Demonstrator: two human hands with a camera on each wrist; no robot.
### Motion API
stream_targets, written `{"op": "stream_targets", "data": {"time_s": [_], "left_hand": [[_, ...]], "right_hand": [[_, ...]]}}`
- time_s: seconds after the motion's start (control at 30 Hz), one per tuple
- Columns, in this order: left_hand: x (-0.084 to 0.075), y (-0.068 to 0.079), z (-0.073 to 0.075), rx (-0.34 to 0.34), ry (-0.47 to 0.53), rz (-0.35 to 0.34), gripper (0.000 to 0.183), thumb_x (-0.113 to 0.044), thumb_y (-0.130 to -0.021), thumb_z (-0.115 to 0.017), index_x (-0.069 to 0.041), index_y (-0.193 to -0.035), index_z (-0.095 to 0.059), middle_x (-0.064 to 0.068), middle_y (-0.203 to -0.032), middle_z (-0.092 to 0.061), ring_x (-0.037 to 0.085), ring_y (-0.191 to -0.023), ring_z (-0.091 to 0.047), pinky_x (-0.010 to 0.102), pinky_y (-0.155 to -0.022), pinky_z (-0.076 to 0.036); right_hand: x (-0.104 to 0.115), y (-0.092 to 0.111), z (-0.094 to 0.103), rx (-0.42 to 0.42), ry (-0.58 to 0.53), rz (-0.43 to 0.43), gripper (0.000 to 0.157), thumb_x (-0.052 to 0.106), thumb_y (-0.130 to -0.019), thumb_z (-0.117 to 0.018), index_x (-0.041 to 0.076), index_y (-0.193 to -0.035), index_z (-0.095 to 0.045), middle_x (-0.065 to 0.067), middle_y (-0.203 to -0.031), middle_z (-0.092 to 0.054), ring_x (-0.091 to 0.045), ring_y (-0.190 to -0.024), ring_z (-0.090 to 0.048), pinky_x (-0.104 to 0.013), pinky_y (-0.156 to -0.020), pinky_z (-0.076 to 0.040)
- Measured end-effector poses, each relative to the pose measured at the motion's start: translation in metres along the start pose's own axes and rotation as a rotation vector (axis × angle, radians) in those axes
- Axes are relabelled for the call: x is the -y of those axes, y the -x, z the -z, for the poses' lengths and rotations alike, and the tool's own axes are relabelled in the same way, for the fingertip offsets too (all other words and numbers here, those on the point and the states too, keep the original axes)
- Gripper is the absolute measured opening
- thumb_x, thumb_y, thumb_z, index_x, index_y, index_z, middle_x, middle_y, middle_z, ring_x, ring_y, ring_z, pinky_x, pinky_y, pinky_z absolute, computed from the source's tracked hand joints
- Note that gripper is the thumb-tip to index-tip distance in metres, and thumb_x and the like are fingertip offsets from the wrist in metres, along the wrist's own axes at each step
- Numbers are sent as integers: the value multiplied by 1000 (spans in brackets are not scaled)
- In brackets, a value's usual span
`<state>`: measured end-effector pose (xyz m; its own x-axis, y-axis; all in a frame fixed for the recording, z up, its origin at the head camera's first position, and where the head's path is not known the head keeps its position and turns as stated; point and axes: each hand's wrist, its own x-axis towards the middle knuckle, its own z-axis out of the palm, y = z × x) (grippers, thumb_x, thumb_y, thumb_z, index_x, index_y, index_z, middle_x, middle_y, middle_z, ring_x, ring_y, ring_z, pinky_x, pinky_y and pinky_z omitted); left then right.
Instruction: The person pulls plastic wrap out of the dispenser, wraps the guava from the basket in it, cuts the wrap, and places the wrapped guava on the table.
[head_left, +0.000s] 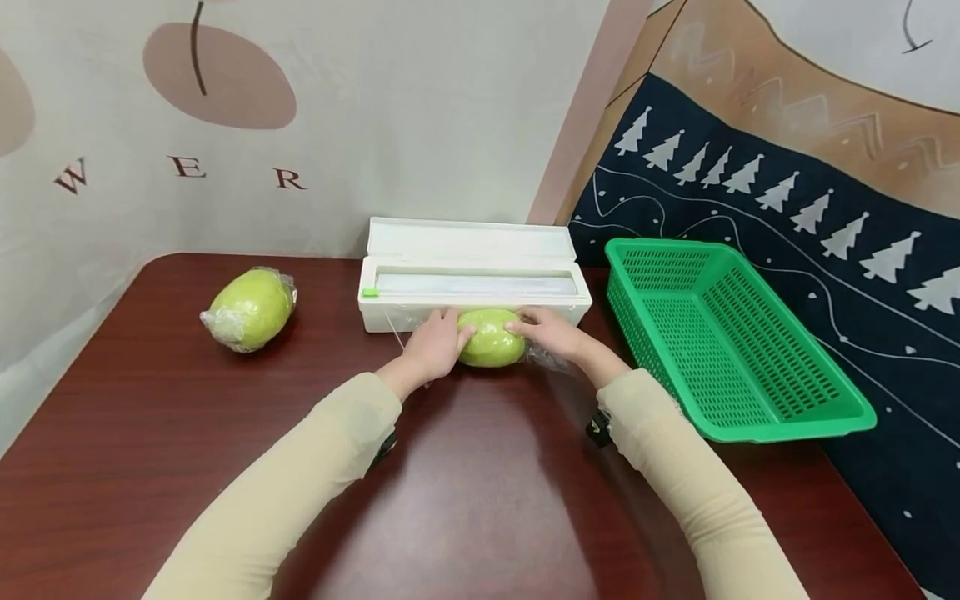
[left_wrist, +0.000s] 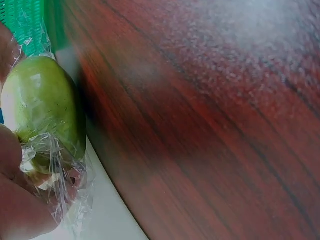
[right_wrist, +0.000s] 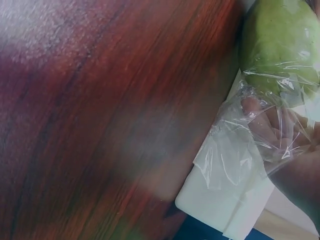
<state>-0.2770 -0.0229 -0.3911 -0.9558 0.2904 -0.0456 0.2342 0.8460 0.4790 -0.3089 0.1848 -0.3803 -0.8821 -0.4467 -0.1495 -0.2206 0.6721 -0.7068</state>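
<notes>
A green oval fruit (head_left: pixel 491 337) in clear plastic wrap is held at both ends, just in front of a white cling film box (head_left: pixel 480 302). My left hand (head_left: pixel 431 346) grips its left end, thumb on top. At the right end, my right hand (head_left: pixel 555 331) has its thumb on the fruit and its fingers behind. Loose wrap (left_wrist: pixel 65 195) bunches around the left fingers in the left wrist view. In the right wrist view, a wrinkled flap of film (right_wrist: pixel 225 152) hangs from the fruit's end over the right fingers.
Another green fruit in wrap (head_left: pixel 251 308) lies at the back left of the brown table (head_left: pixel 480 500). The film box's lid (head_left: pixel 472 240) is raised at the back. A green plastic basket (head_left: pixel 787 435) stands to the right, beside my right forearm.
</notes>
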Motion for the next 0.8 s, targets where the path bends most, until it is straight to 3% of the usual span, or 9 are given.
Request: {"op": "stream_targets", "data": {"time_s": [0.43, 0.8], "left_hand": [[-2, -1, 6, 21, -8, 9, 55, -38, -102, -30, 3, -138, -36, 29, -126, -47, 41, -111, -53, 48, -95, -45], [-1, -2, 5, 23, 4, 14, 56, -38, -102, -28, 3, -139, -36, 29, -129, -46, 41, -117, -50, 49, -98, -43]], "right_hand": [[4, -2, 2, 5, -5, -18, 39, 26, -97, -47, -4, -119, -58, -15, -102, -60, -20, -86, -53, -27, -73, -45], [5, -3, 2, 6, 21, -35, 40, 29, -98, -46, -3, -118, -58, -14, -101, -60, -21, -90, -52, -28, -76, -43]]}}
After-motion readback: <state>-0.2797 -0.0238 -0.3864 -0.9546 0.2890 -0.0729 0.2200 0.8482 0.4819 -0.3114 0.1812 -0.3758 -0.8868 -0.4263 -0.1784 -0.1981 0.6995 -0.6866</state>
